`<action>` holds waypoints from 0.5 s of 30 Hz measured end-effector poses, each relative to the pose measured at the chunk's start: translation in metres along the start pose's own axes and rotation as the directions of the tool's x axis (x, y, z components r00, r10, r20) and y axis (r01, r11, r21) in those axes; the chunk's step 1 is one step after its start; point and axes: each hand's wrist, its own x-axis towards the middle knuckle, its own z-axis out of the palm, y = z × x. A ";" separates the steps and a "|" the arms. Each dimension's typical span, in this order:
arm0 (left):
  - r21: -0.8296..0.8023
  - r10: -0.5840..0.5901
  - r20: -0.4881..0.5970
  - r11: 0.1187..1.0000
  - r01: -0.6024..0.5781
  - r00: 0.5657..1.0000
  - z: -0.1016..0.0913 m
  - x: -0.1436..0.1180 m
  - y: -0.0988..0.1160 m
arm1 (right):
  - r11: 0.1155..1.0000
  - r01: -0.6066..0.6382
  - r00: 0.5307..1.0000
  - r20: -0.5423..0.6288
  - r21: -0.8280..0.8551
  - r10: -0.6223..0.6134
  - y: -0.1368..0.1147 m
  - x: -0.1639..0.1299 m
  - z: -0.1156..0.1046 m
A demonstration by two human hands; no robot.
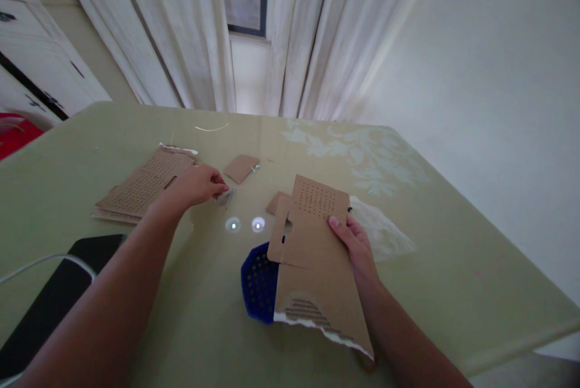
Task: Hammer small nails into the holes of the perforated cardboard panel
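On the worktop (453, 267), small metal pins (225, 197) are pinched by the left hand (199, 184); torn perforated cardboard (317, 255) is clamped upright in the right hand's (357, 249) grip for viewing.

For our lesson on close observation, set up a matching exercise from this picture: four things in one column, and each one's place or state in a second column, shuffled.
Things:
1. Torn brown cardboard sheet with punched holes
2. Blue perforated plastic basket
3. Flat perforated brown cardboard panel
4. Black flat device

Places or states:
A. Lying at the near left table edge, with a white cable
B. Held up in the right hand
C. Partly hidden under the held sheet
D. Lying flat beyond the left hand

Pairs: 1-B, 2-C, 3-D, 4-A
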 end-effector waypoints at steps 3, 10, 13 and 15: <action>0.027 -0.029 0.023 0.999 0.028 0.999 0.012 0.001 -0.001 | 1.000 -0.005 1.000 0.010 -0.008 0.005 -0.001 0.000 -0.003; 0.025 0.031 -0.061 0.999 -0.029 0.998 0.001 -0.006 0.013 | 0.999 -0.040 0.998 0.038 -0.001 0.040 -0.005 -0.002 -0.005; -0.034 0.205 -0.107 0.977 -0.210 0.973 -0.003 -0.024 0.048 | 0.998 -0.044 0.996 0.078 0.040 0.040 -0.005 -0.004 -0.002; -0.183 0.475 -0.100 0.855 -0.486 0.874 0.001 -0.042 0.078 | 0.996 -0.043 0.992 0.120 0.072 0.034 -0.006 -0.007 0.001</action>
